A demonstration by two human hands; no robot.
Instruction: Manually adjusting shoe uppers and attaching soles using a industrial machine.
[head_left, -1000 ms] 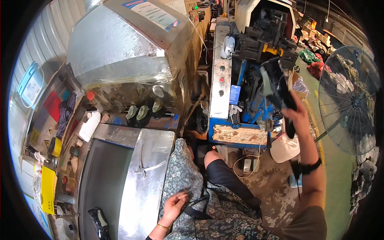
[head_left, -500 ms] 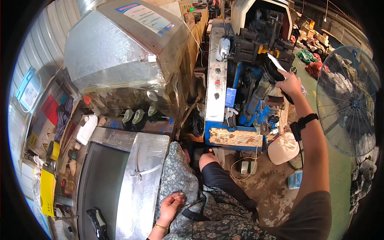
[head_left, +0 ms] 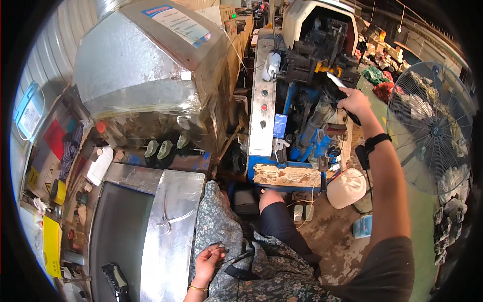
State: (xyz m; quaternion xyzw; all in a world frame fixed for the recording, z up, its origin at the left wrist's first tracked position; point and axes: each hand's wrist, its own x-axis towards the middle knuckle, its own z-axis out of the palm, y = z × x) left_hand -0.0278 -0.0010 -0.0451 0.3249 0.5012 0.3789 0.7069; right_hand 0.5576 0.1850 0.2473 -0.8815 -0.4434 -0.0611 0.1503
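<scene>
My right hand (head_left: 356, 103) reaches out on a stretched arm to the machine (head_left: 322, 63) with dark metal jaws. It is closed on a black shoe with a white edge (head_left: 336, 80), held close in front of those jaws; my fingers cover much of it. My left hand (head_left: 209, 261) rests low, over my flowered apron (head_left: 221, 216). Its fingers are curled together, and whatever sits at their tips is too small to name. Left of it, pincers (head_left: 168, 220) lie on a shiny metal plate (head_left: 176, 191).
A black shoe (head_left: 115, 282) lies on the dark belt (head_left: 121, 226). Several shoes (head_left: 165, 149) stand beneath the metal hood (head_left: 136, 60). A large fan (head_left: 435, 131) stands at the right. A white jug (head_left: 347, 189) and a blue container (head_left: 362, 226) are on the floor.
The whole view has shifted slightly, so most things sit further left. My right hand still holds the shoe before the jaws, and my left hand stays by the apron.
</scene>
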